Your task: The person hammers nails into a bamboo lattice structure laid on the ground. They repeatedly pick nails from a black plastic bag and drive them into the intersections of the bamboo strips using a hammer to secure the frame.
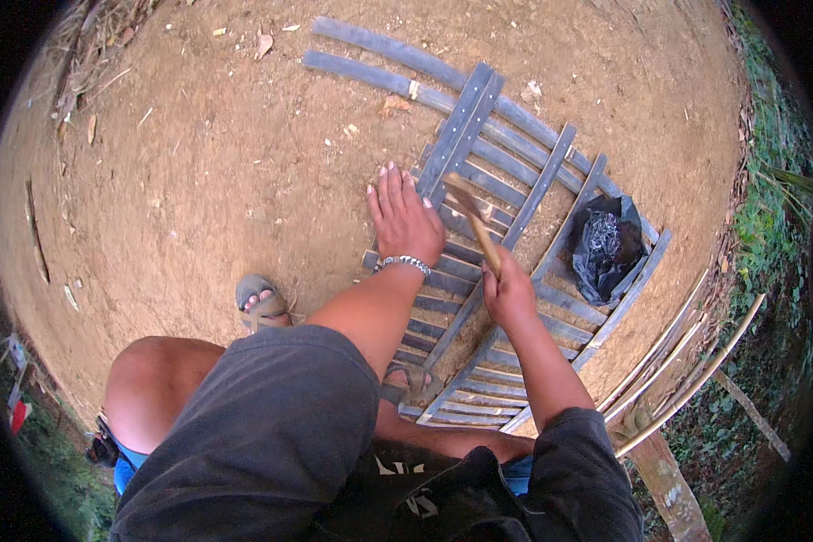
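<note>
A slatted panel of dark grey wooden strips (544,185) lies on the ground, with long crosspieces nailed over its slats. My left hand (405,217) rests at its left edge, fingers stretched out and lying flat by the end of a double crosspiece (456,126). The wrist wears a silver chain bracelet (403,262). My right hand (510,294) is wrapped round the pale wooden handle of a hammer (484,239). The hammer's head is slightly blurred and hangs over the slats, just right of my left fingers.
An open black plastic bag (596,280) with shiny small pieces, perhaps nails, sits on the panel's right side. Two long strips (361,70) stick out at the far left. Bamboo poles (696,379) and green plants (777,244) border the bare earth at right. My sandalled foot (264,303) stands at left.
</note>
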Motion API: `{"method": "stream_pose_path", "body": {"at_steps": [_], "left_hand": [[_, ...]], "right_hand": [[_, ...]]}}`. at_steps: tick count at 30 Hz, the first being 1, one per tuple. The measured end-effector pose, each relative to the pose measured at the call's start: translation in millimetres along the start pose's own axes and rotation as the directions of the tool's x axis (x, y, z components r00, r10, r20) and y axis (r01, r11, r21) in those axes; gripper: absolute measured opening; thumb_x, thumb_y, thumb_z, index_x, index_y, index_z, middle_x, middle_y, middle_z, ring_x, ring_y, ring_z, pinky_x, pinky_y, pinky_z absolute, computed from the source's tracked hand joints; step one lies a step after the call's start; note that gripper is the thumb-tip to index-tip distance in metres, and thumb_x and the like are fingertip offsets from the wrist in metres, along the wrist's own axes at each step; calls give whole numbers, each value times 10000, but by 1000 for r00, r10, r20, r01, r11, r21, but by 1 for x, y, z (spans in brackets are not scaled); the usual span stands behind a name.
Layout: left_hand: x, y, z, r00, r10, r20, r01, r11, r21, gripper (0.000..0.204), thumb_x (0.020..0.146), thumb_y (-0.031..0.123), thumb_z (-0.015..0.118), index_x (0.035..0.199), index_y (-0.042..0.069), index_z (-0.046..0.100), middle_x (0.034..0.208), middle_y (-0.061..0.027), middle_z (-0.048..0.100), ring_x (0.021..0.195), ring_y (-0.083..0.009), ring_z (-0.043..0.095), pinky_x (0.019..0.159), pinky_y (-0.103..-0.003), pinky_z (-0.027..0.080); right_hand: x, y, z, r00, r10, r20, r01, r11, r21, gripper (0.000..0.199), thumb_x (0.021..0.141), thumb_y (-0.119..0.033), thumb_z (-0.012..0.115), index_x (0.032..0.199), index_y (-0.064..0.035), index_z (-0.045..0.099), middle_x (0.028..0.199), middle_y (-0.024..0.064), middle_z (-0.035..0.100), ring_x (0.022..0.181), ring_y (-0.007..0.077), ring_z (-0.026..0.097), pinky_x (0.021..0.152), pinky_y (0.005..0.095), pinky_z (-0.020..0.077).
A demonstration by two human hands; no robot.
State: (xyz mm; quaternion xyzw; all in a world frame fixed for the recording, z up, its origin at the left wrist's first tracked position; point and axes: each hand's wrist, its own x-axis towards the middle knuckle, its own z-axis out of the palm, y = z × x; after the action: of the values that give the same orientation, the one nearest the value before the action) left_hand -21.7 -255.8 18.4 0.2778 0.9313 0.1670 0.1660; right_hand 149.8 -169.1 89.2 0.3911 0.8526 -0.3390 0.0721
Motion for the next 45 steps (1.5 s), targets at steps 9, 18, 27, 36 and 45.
{"method": "stream_pose_path", "body": {"at_steps": [9, 18, 27, 36, 45], "left_hand": [[9, -2, -3, 997, 34, -73, -34, 999, 6, 597, 953, 205, 517, 1464, -84, 413, 1613, -262, 313, 1543, -378, 225, 1269, -542, 124], [1, 6, 12, 993, 73, -91, -66, 995, 78, 621, 963, 239, 524, 1483, -73, 391, 1613, -255, 320, 1545, -389, 218, 1267, -553, 103], [4, 47, -23, 846, 452, -282, -528, 782, -331, 520, 934, 143, 645, 1404, -27, 504, 1475, -241, 481, 1396, -410, 425, 1180, -544, 278], [49, 277, 56, 268, 950, 159, -907, 305, -289, 207, 878, 135, 696, 1076, 101, 746, 1145, -134, 689, 1098, -335, 658, 927, -455, 538], [66, 297, 84, 169, 907, 385, -977, 205, -54, 161, 908, 208, 634, 994, 123, 739, 1103, -116, 691, 1040, -334, 690, 874, -464, 564]], "right_hand": [[-17, 11, -2, 991, 127, -35, -125, 990, 59, 410, 945, -176, 662, 1335, -103, 556, 1136, 245, 684, 1037, 471, 659, 867, 520, 536], [-67, 52, 0, 832, 439, -340, -276, 858, 433, 303, 985, -251, 675, 1139, -9, 579, 942, 137, 672, 888, 254, 654, 802, 402, 524], [-46, -4, 84, 749, 637, -182, -84, 365, 927, 234, 1002, -219, 644, 1131, -46, 551, 706, 34, 610, 600, 138, 625, 556, 334, 506], [-41, -8, 104, 566, 788, -241, 73, 243, 967, 264, 997, -238, 656, 1108, -39, 523, 710, 56, 612, 593, 152, 629, 569, 345, 515], [-43, 0, 107, 561, 805, -191, -81, 283, 956, 329, 957, -307, 682, 1091, -34, 556, 756, 129, 657, 726, 304, 687, 697, 440, 528]]}}
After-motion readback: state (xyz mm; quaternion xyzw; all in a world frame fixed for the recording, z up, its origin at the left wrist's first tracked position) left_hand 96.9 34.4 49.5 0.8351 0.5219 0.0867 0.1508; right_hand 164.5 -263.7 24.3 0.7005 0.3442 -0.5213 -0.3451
